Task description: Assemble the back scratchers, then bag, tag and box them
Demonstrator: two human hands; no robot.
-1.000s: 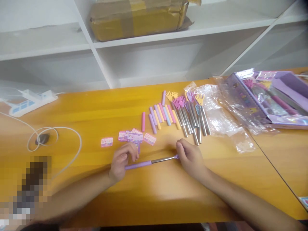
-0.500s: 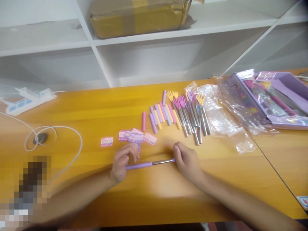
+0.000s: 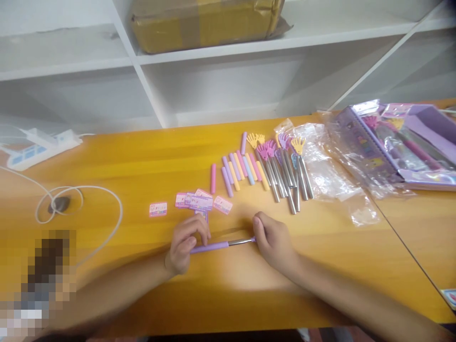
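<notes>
Between my hands a back scratcher point(image 3: 240, 242) with a metal rod and a purple handle sleeve lies nearly level above the table. My left hand point(image 3: 185, 243) is closed on the sleeve's left end. At the other end, my right hand point(image 3: 271, 237) is wrapped round the scratcher's head, which is mostly hidden. Small printed cards point(image 3: 199, 202) lie just beyond my left hand. Farther off are several loose coloured sleeves point(image 3: 245, 170) and a bunch of metal back scratchers point(image 3: 285, 166) with yellow, pink and purple hand-shaped heads.
Clear plastic bags point(image 3: 327, 166) lie right of the scratchers, against a purple display box point(image 3: 409, 179) with wrapped items inside. At the left are a power strip point(image 3: 44, 149) and a looped white cable point(image 3: 119, 209). White shelves point(image 3: 221, 90) with a taped carton point(image 3: 203, 26) stand behind.
My hands have drawn slightly closer together. The left has shifted a little right with the purple sleeve, and less bare rod shows between the sleeve and my right hand.
</notes>
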